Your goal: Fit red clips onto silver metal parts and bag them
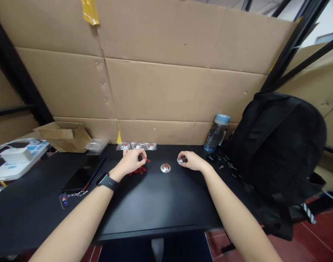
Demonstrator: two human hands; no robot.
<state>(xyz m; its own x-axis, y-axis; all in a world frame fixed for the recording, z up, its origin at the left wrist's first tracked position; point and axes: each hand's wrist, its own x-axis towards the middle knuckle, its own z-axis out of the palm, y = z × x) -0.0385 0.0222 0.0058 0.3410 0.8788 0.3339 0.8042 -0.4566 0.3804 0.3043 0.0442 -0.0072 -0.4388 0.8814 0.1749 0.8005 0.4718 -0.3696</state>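
Black table: three wrapped discs along the back. Left hand over red cords, some yet unattached, pinch unclear; right hand clamps a silver disc. Between hands, one red-corded disc, unwrapped.

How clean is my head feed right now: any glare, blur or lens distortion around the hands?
Head view throughout: soft pale sheen on the black tabletop; bright highlights on the small metal cymbal between the left hand and right hand; fine detail on the red cords looks soft; wide-lens distortion seems to stretch the black backpack toward the right edge.
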